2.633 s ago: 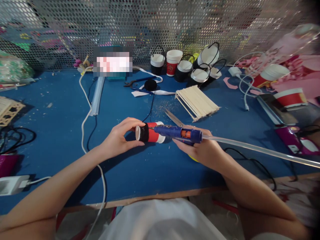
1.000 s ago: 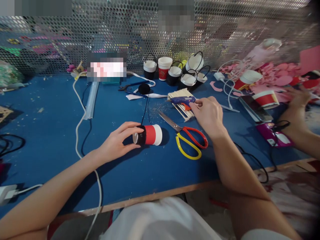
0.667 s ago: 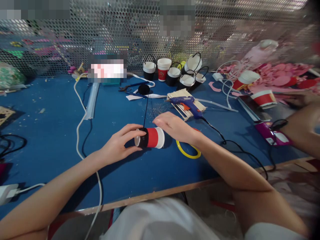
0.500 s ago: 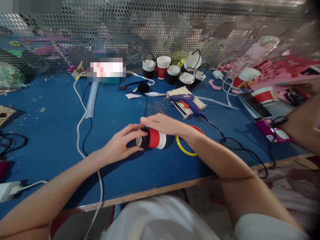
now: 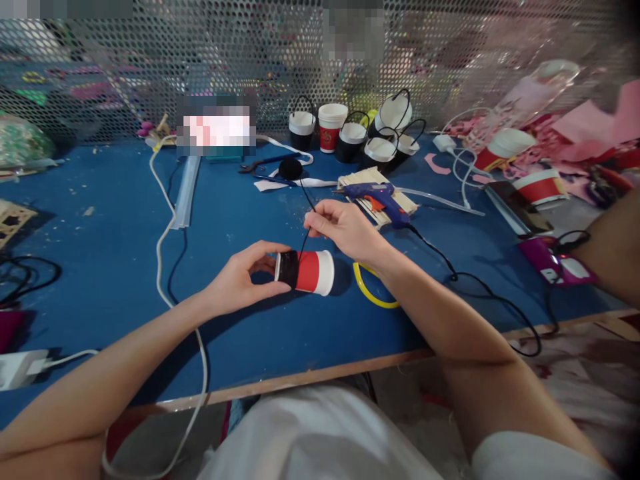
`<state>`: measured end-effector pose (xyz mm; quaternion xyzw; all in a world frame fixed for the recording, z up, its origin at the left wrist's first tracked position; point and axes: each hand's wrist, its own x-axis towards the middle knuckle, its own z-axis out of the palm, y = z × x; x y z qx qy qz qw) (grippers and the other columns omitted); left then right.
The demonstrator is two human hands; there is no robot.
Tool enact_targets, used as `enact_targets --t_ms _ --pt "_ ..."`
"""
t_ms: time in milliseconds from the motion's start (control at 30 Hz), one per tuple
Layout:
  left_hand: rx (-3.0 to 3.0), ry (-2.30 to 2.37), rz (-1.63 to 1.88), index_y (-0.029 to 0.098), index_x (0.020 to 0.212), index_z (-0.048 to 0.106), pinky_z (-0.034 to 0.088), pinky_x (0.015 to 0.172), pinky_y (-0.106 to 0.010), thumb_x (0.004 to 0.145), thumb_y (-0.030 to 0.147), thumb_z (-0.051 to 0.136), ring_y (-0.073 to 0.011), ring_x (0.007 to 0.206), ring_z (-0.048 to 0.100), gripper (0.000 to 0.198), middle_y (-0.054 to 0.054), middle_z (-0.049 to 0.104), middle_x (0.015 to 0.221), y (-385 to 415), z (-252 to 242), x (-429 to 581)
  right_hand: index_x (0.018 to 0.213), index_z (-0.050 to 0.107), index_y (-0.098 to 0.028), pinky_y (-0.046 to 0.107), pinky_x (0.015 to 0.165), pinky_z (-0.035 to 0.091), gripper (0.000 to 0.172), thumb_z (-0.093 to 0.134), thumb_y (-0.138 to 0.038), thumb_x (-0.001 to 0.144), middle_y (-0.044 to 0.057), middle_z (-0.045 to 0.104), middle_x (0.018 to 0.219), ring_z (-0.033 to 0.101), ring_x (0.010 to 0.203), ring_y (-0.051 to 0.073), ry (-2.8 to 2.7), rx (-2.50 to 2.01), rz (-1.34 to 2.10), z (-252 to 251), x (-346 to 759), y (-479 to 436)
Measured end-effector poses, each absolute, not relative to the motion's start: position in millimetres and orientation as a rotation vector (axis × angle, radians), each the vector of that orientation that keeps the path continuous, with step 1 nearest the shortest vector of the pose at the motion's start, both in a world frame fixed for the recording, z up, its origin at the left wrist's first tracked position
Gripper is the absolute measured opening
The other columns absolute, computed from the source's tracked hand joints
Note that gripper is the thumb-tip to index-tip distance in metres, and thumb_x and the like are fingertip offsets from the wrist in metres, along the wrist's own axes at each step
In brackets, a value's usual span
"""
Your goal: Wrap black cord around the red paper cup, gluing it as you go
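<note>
Two hands are at work on one paper cup (image 5: 314, 272), which lies on its side on the blue surface (image 5: 100, 267), near its front edge. We record the cup as red, white at its right end and black-banded at its left. The left hand (image 5: 240, 280) has its grip closed about the black-banded end, thumb below and fingers above.

The right hand (image 5: 345, 230) stands just behind and to the right of the cup, its grip pinching a black string (image 5: 305, 233) between thumb and forefinger. The string runs down from the pinch to the black band and back behind the cup toward a black spool (image 5: 290, 168).

- Just right of the cup, partly under the right forearm, we note the yellow handle of a pair of scissors (image 5: 373, 297).
- Behind the cup, a blue glue gun (image 5: 377, 195) rests on a bundle of wooden sticks (image 5: 363, 178).
- Well behind the cup, against the perforated screen, stands a group of small cups (image 5: 353, 133) with black handles.
- Left of the cup, a white cable (image 5: 167, 237) crosses the surface.
- Far right of the cup, another person's arm (image 5: 613, 243) enters the view.
</note>
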<state>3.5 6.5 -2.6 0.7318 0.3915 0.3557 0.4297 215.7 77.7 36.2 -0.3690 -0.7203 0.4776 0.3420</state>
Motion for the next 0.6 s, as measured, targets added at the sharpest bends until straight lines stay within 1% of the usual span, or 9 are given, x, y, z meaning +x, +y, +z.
enact_targets --t_ms 133,300,500,600 --pt "1.793 0.996 0.856 0.015 0.117 0.049 0.056 0.073 -0.03 0.072 0.027 0.07 -0.014 0.078 0.061 0.051 -0.009 0.059 0.099 5.5 -1.3 3.8 0.073 0.054 -0.017 0.023 0.06 0.043 0.028 0.052 -0.043 0.083 0.0 0.059 0.066 0.054 0.062 0.009 -1.88 -0.949 1.154 34.5 216.0 78.7" --pt "1.883 0.939 0.887 0.017 0.118 0.05 0.055 0.077 -0.032 0.072 0.026 0.071 -0.0158 0.083 0.061 0.052 -0.01 0.056 0.106 4.9 -3.3 3.5 0.07 0.052 -0.017 0.023 0.059 0.04 0.03 0.049 -0.043 0.085 -0.001 0.057 0.063 0.051 0.06 0.009 -1.953 -0.983 1.051 31.3 214.8 79.0" --pt "1.978 0.893 0.889 0.018 0.119 0.05 0.056 0.073 -0.032 0.071 0.025 0.071 -0.0144 0.079 0.061 0.053 -0.012 0.053 0.113 3.9 -3.3 4.6 0.067 0.049 -0.017 0.023 0.058 0.039 0.03 0.049 -0.041 0.085 -0.001 0.055 0.063 0.05 0.061 0.009 -1.98 -0.961 1.054 29.9 211.4 74.9" --pt "2.024 0.888 0.886 0.018 0.119 0.051 0.056 0.073 -0.031 0.072 0.026 0.07 -0.0152 0.082 0.06 0.051 -0.013 0.053 0.115 3.4 -1.5 6.1 0.067 0.048 -0.018 0.023 0.058 0.038 0.03 0.049 -0.042 0.085 -0.001 0.055 0.062 0.049 0.06 0.009 -1.988 -0.967 1.029 30.5 210.0 72.7"
